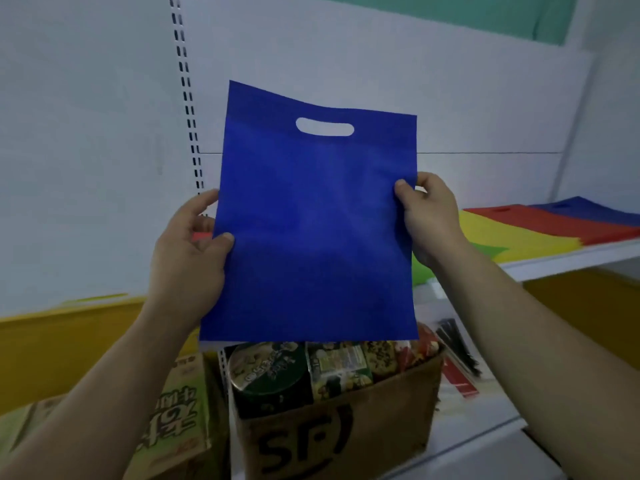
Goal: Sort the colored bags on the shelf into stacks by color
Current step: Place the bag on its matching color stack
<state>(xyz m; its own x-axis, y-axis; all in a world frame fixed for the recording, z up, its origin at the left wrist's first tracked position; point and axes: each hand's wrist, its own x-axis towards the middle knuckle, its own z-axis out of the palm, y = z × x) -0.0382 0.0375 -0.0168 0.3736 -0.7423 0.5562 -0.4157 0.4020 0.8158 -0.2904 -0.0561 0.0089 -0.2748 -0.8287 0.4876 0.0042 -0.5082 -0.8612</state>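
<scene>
Blue bag (311, 220), handle cut-out uppermost, is held upright in mid-air, the left hand (188, 258) pinching its left edge and the right hand (427, 216) pinching its right edge. Beneath it stands a cardboard box (346, 427) packed with snacks. Farther right, a yellow stack (502, 233), a red stack (554, 221) and a blue stack (595, 209) lie on a white shelf (571, 258).

We read black letters "SF" on the front of the brown box (341, 441). The carton (175, 414) to its left bears large Korean-looking characters, turned sideways, which we cannot make out. Pale script on the green lid (268, 367) inside the box is too blurred.
</scene>
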